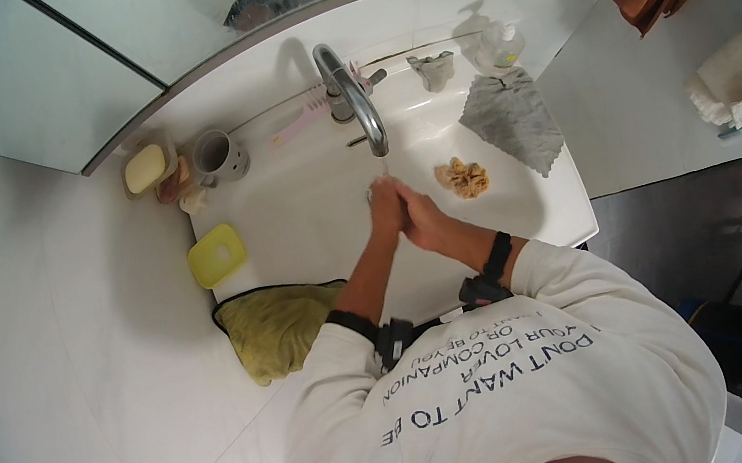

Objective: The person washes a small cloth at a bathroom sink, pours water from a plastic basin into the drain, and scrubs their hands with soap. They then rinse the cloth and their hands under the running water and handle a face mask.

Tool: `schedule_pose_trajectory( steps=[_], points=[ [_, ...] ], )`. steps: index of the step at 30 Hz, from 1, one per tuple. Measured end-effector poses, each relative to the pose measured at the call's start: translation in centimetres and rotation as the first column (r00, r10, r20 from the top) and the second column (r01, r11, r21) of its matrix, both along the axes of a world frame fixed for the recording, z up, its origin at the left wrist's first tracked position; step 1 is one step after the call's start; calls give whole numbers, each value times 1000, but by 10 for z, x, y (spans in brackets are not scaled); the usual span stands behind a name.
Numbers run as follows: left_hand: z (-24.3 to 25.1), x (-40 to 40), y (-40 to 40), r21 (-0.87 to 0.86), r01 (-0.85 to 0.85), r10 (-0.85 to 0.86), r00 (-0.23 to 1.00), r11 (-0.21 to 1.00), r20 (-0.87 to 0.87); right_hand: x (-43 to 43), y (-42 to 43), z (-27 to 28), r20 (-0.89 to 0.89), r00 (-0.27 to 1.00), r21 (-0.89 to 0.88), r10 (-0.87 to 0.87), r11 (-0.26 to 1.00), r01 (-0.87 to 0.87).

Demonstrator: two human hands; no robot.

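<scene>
My left hand (386,210) and my right hand (425,215) are pressed together over the white sink basin (281,224), just below the spout of a chrome faucet (359,97). A thin stream of water (384,167) runs onto the fingertips. The palms face each other, so whether anything lies between them is hidden. Right of my hands, a crumpled yellow-brown piece of fabric (464,178) lies in the basin. A grey cloth (515,123) drapes over the basin's right side.
Behind the faucet lie a pink comb (297,119), a small grey cloth (434,70) and a clear bottle (500,46). At left are a mug (218,155), a soap bar (145,168) and a yellow-green dish (218,255). A green towel (280,327) hangs over the front edge. Mirrored cabinets (160,24) overhang the back.
</scene>
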State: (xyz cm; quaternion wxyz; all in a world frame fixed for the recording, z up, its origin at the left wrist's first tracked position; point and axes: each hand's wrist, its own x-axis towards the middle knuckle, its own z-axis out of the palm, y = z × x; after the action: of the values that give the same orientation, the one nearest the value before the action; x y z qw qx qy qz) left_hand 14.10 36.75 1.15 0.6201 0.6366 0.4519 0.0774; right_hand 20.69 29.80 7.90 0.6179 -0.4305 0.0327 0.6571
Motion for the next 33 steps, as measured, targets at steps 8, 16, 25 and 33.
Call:
schedule_pose_trajectory(
  steps=[8,16,25,33],
  points=[
    [15,-7,-23,-379,-301,454,782,875,427,0,8,6,158,987,121,-34,993,15],
    [119,-3,-46,-644,-207,510,795,736,328,48,2,-11,969,-44,-230,244,819,-525],
    [93,-60,-18,-884,119,389,866,452,315,57,-30,76,795,-509,-303,-331,510,-805],
    [116,-34,-36,-639,385,-216,920,666,329,65,-17,74,807,-526,-398,-270,409,-821]
  ],
)
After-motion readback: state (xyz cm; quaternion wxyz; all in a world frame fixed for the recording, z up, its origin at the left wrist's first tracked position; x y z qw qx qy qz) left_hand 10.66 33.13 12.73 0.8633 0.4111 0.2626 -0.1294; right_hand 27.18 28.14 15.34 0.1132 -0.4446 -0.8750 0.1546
